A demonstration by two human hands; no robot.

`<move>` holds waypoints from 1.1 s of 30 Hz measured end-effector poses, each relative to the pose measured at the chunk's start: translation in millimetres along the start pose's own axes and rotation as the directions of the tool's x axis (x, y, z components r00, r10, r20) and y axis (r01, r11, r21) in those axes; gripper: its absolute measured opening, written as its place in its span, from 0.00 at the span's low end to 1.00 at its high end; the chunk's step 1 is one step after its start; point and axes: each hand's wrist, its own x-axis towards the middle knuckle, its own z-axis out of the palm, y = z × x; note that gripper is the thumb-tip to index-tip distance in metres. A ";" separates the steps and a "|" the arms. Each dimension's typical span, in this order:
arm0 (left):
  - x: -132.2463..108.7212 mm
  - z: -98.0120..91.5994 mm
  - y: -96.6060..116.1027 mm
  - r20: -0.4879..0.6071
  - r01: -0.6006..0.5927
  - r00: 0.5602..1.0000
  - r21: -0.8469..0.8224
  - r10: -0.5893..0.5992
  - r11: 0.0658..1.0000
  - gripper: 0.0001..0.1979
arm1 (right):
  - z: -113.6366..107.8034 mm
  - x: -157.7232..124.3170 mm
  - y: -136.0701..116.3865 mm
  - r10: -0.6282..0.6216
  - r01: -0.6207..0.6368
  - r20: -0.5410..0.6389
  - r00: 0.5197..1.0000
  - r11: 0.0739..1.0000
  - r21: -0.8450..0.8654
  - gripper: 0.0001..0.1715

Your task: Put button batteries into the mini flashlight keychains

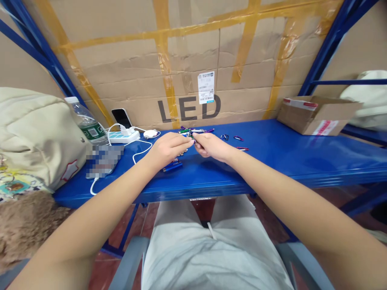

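**Both hands meet over one small piece**

The left hand (169, 147) and the right hand (212, 146) come together above the blue bench (302, 153), fingertip against fingertip. Between the tips there is a small piece (192, 139). It is too small to say what it is. Each hand is nearly closed, with the fingers curled in and only the tips pinching the piece from its own side. I think the grip is so fine because the piece gives no room for a full grasp. Both wrists rest low on the bench, which probably keeps the fingers steady.

Just beyond the fingertips lies a pile of coloured pieces (193, 131), green, purple and silver, near enough to take from without moving the arms. Under the left hand, on the side of the body, lie some blue sticks (173, 165), side by side. To the outer side of the right hand a few loose clips (238, 138) are scattered apart from each other.

Further out from the left hand are a white power strip (123, 136), a phone (121, 117) leaning on the cardboard sheet (136, 72), a water bottle (87, 121) and a cream bag (36, 137). Well away from the right hand stands an open cardboard box (314, 117).
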 end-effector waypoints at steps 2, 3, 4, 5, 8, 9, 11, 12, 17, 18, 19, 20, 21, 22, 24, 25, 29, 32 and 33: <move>0.3 -1.2 0.3 0.042 -0.031 0.999 0.004 0.031 0.999 0.11 | -2.0 -1.1 0.0 0.041 -0.048 0.070 0.997 0.994 0.094 0.26; 0.6 -1.1 0.5 0.052 -0.039 0.998 0.007 0.039 0.999 0.11 | -2.6 -1.8 -0.4 0.050 -0.059 0.094 0.994 0.993 0.101 0.26; 0.8 -0.4 0.6 0.056 -0.036 0.998 0.014 0.035 0.999 0.10 | -3.0 -2.6 -1.0 0.050 -0.058 0.099 0.994 0.995 0.080 0.25; 1.0 0.6 0.6 0.056 -0.014 0.998 0.027 0.013 1.000 0.10 | -3.2 -3.3 -1.7 0.040 -0.042 0.082 0.996 0.999 0.025 0.26; 1.5 3.3 -0.6 0.043 0.152 0.987 0.065 -0.155 0.986 0.10 | -3.4 -4.9 -3.7 -0.148 0.121 -0.059 0.987 0.938 -0.325 0.26; 1.7 3.3 -1.3 0.040 0.219 0.974 0.062 -0.222 0.974 0.11 | -3.6 -5.3 -4.2 -0.248 0.182 -0.085 0.965 0.865 -0.467 0.25; 1.8 1.5 -2.7 0.047 0.337 0.940 0.034 -0.338 0.941 0.12 | -4.6 -6.3 -4.7 -0.395 0.237 -0.076 0.915 0.682 -0.692 0.22; 1.8 0.0 -3.3 0.054 0.388 0.920 0.012 -0.388 0.922 0.12 | -5.4 -6.7 -4.7 -0.426 0.235 -0.058 0.903 0.602 -0.763 0.20; 1.5 -5.3 -4.5 0.148 0.562 0.827 -0.180 -0.542 0.808 0.14 | -9.7 -7.1 -3.0 -0.423 0.286 0.082 0.902 0.445 -0.848 0.17; 1.5 -5.2 -4.4 0.164 0.570 0.821 -0.212 -0.547 0.794 0.14 | -10.1 -7.0 -2.6 -0.421 0.317 0.114 0.900 0.451 -0.834 0.17; 1.6 -5.0 -4.2 0.172 0.573 0.819 -0.233 -0.547 0.786 0.15 | -10.4 -7.0 -2.2 -0.418 0.344 0.139 0.898 0.470 -0.813 0.17; 1.7 -4.6 -4.0 0.172 0.571 0.821 -0.245 -0.545 0.783 0.15 | -10.6 -7.1 -1.9 -0.413 0.366 0.155 0.897 0.500 -0.785 0.17; 1.8 -4.3 -3.7 0.168 0.567 0.824 -0.252 -0.542 0.784 0.15 | -10.6 -7.4 -1.7 -0.411 0.384 0.164 0.897 0.538 -0.751 0.17; 2.0 -4.1 -3.3 0.162 0.561 0.828 -0.259 -0.537 0.786 0.15 | -10.6 -7.8 -1.7 -0.410 0.401 0.171 0.896 0.580 -0.709 0.18; 2.4 -4.1 -2.5 0.152 0.543 0.840 -0.268 -0.521 0.796 0.15 | -10.3 -9.4 -2.0 -0.410 0.427 0.179 0.894 0.663 -0.614 0.19; 2.5 -4.3 -2.1 0.148 0.529 0.849 -0.269 -0.508 0.805 0.15 | -10.0 -10.4 -2.4 -0.407 0.429 0.175 0.897 0.701 -0.570 0.19; 1.8 -5.3 -1.4 0.084 0.420 0.907 -0.227 -0.412 0.879 0.13 | -6.4 -15.2 -6.5 -0.324 0.347 0.128 0.937 0.844 -0.409 0.19; 1.0 -4.7 -0.9 0.027 0.325 0.945 -0.175 -0.325 0.929 0.11 | -2.0 -16.5 -10.2 -0.209 0.234 0.113 0.971 0.921 -0.312 0.19; 1.1 -4.2 -0.4 0.016 0.301 0.953 -0.161 -0.303 0.940 0.11 | -1.2 -16.0 -11.2 -0.180 0.208 0.118 0.977 0.932 -0.298 0.19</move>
